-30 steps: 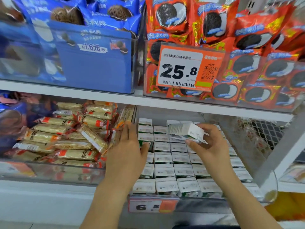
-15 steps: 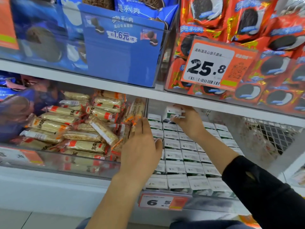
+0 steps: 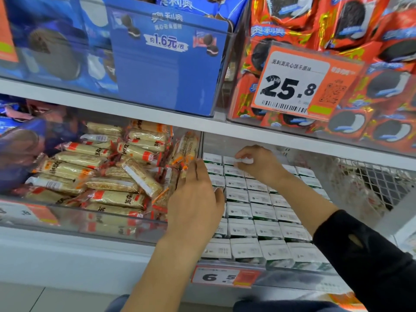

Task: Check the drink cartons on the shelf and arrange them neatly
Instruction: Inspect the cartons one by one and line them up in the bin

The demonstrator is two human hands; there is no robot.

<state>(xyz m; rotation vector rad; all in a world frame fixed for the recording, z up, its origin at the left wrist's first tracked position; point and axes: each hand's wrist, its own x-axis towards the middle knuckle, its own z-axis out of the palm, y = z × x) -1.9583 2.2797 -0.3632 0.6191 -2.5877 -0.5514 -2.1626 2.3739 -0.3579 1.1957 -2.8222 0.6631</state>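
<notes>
Since 1 s ago our right hand (image 3: 258, 164) has carried its pinched white carton (image 3: 244, 160) to the back row; left hand (image 3: 195, 199), fingers straight, steadies the drink cartons (image 3: 261, 212).

Carton (image 3: 244, 160) at back row of drink cartons (image 3: 261, 212): mostly hidden under right hand (image 3: 261, 164). Left column partly hidden behind left hand (image 3: 195, 208). Carton print illegible.

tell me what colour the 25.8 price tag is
Orange with a white panel, on the price tag; head view.
</notes>
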